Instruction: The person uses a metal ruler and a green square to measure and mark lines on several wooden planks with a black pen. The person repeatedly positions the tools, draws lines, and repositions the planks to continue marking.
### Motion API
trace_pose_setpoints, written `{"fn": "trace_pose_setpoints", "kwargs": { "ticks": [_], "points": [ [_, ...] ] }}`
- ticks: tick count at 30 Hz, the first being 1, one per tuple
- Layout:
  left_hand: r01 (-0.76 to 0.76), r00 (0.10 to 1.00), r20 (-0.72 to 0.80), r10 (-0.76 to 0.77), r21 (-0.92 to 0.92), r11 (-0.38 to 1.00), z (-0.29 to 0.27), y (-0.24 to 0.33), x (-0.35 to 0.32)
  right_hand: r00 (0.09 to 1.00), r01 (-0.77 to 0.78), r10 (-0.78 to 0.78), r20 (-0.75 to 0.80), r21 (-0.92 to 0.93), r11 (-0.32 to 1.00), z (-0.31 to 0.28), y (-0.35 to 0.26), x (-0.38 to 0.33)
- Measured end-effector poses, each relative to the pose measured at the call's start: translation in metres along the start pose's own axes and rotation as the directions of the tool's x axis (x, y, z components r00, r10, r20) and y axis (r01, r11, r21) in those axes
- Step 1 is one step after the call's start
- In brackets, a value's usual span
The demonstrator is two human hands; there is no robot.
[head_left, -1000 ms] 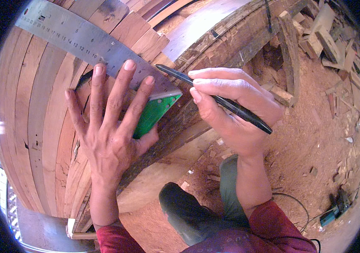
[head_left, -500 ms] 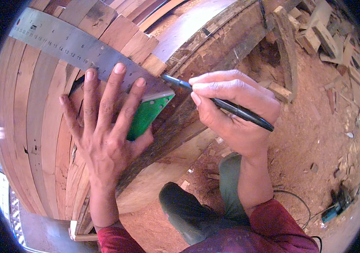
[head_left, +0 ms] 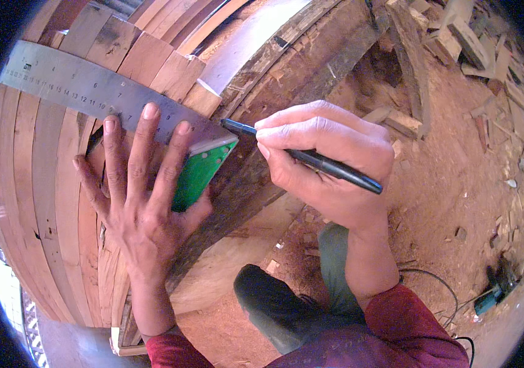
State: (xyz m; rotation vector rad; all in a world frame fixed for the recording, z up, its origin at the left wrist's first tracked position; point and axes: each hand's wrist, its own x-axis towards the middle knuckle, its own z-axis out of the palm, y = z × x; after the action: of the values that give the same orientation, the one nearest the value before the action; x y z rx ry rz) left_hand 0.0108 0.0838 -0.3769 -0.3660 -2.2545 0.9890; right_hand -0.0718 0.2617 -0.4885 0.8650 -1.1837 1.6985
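Note:
My left hand lies with its fingers spread over a try square. Its fingertips press on the steel ruled blade, and the thumb is beside the green stock. The blade reaches across a row of narrow wooden strips. Between the thumb and fingers of my right hand is a black pen, held slantwise. The pen's tip is at the blade's right end, close to the stock's corner; whether it touches the wood I cannot tell.
A thick, rough wooden beam runs diagonally beside the strips. Wood offcuts are heaped at the far right. Chips and sawdust cover the ground. A teal power tool with a black cord lies at the lower right, near my knees.
The view has shifted, so the strips, the try square and both hands appear farther left. The pen's tip has moved slightly along the blade's end. Both hands keep their hold.

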Motion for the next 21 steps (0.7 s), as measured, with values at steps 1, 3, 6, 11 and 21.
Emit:
{"fn": "trace_pose_setpoints", "kwargs": {
  "ticks": [1,3,6,11,21],
  "points": [
    [-0.007,1.0,0.008,0.007,0.016,1.0,-0.007,-0.002,0.002,1.0,-0.013,0.013,0.007,-0.001,1.0,-0.003,-0.003,0.002],
    [-0.012,1.0,0.006,0.012,0.021,1.0,-0.003,-0.001,0.0,0.999,0.018,-0.018,-0.038,0.005,1.0,0.0,-0.003,0.003],
    [-0.021,1.0,-0.013,0.022,0.033,0.999,0.001,0.002,0.001,0.997,0.041,-0.036,-0.073,0.064,0.997,0.007,0.002,0.006],
    [-0.031,0.999,-0.01,0.031,0.05,0.998,0.002,0.002,0.0,0.995,0.052,-0.042,-0.089,0.118,0.992,0.016,0.007,0.005],
    [-0.066,0.996,-0.051,0.067,0.02,0.998,0.005,0.006,-0.005,0.993,-0.055,0.038,-0.115,-0.151,0.987,-0.027,-0.004,-0.003]
  ]
}}
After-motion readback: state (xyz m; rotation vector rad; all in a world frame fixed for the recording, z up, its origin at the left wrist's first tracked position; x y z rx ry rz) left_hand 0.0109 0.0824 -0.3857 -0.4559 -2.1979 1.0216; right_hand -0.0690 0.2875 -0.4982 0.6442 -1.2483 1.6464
